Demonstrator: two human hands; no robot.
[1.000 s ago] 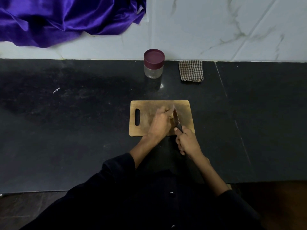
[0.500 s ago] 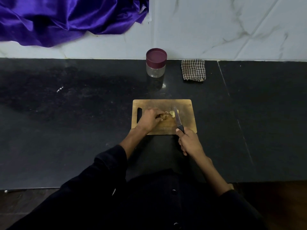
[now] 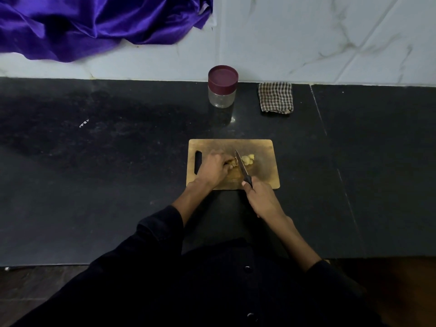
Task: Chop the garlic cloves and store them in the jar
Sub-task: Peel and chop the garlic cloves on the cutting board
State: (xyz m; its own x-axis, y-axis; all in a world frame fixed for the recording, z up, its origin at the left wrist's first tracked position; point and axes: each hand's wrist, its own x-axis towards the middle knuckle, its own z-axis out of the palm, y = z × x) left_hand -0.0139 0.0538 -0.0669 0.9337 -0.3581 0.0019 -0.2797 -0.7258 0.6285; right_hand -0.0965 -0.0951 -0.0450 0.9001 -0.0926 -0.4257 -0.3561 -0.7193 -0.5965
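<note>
One wooden cutting board (image 3: 264, 149) sits on the black counter (image 3: 94, 173), and both hands are on the job. The left hand (image 3: 213, 168) curls its fingers over a garlic piece (image 3: 232, 162), pinning it to the board. The right hand (image 3: 262, 200) grasps the black handle of the one knife (image 3: 241, 165), blade angled down between that piece and a small pale heap of garlic (image 3: 247, 159) just to its right; individual cloves can't be counted. One jar (image 3: 222, 87), maroon lid on, stands by the wall, one checked cloth (image 3: 275, 97) near it, one purple fabric (image 3: 94, 22) hanging up left
</note>
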